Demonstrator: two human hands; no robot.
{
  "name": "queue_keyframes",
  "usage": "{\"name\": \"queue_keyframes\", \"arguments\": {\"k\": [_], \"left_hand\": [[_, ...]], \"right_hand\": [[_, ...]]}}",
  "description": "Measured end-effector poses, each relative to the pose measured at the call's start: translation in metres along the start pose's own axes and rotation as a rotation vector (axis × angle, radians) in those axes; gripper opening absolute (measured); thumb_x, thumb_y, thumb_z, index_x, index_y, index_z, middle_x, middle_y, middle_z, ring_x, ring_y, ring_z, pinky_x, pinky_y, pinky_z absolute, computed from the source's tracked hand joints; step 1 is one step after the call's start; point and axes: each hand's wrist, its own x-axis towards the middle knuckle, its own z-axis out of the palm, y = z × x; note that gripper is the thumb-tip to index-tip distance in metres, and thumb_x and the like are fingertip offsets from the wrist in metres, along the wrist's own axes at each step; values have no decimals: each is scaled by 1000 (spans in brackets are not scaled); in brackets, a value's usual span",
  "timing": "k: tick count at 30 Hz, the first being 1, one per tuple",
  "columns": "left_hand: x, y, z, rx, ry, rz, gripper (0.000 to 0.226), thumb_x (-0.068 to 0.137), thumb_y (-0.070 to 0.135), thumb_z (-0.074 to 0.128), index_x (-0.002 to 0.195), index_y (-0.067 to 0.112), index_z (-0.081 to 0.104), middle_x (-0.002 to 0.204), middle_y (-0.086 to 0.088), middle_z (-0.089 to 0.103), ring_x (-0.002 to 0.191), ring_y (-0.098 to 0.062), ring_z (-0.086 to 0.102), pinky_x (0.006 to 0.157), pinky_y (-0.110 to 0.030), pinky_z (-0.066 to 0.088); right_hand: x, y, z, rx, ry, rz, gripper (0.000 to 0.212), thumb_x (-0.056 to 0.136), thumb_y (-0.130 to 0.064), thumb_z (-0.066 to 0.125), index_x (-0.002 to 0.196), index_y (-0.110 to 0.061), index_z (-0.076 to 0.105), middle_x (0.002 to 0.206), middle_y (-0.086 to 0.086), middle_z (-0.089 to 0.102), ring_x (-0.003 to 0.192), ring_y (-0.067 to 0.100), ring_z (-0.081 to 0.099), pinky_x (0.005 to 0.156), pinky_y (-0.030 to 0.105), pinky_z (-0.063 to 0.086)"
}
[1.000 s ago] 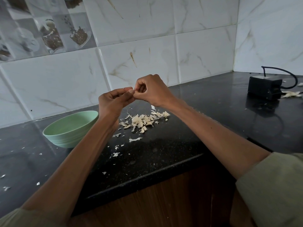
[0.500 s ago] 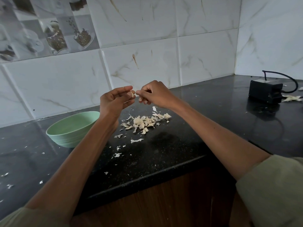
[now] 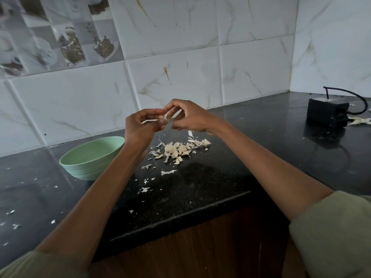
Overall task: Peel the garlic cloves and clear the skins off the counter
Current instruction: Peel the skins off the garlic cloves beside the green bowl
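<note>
The left hand [image 3: 142, 127] is pinching a garlic clove [image 3: 161, 118] between thumb and fingertips, holding it up above the bench [image 3: 220, 177]; the right hand [image 3: 187, 117] is meeting it from the other side, thumb and forefinger nipping at the clove's tip, though whether they are gripping a shred of skin is too small to tell; the remaining fingers are hanging loosely curled. Just below and a little to the right of both hands a pile of garlic skins [image 3: 178, 150] is lying on the dark bench, with smaller flakes [image 3: 168, 172] scattered nearer the person; beside the left wrist, on its outer side, a pale green bowl [image 3: 90, 159] is standing, its contents hidden from here. Far out beyond the right forearm a black box with a cable [image 3: 329, 114] is sitting by the corner of the tiled wall [image 3: 180, 57]. Peeling looks to be the step in hand; the next move likely calls for drawing the skin away, dropping it on the pile, then putting the bare clove aside; sweeping up the skins is not yet begun.
</note>
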Motion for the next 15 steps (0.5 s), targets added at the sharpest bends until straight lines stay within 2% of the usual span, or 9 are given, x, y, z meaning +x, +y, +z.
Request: {"name": "queue_keyframes", "arguments": {"k": [4,8,11,15], "left_hand": [[1,-2,-1,-1,-6,-5,26,89,-1,80,113,8,77,101,-10,80,91,-17,76,79,-23,59],[-1,-3,-2,10,15,3,18,90,8,82,107,10,77,88,-6,81,83,-15,76,76,-20,57],[0,-3,-2,84,46,22,17,91,6,80,107,10,76,81,-3,81,77,-13,78,72,-21,57],[-1,-2,-1,243,37,88,19,86,10,86,102,14,78,82,-1,80,80,-13,78,78,-25,63]], "right_hand": [[0,2,3,39,16,-43,39,92,-15,81,126,-15,63,98,8,75,83,26,76,73,30,64],[3,3,4,-27,123,-120,27,88,-17,85,112,-9,74,84,4,78,74,21,76,67,25,61],[2,0,4,-9,151,-122,21,88,-23,86,100,-8,78,80,4,78,73,18,76,66,24,60],[2,0,4,-52,147,-102,13,92,-23,82,95,-11,79,77,0,78,72,17,76,69,28,63]]}}
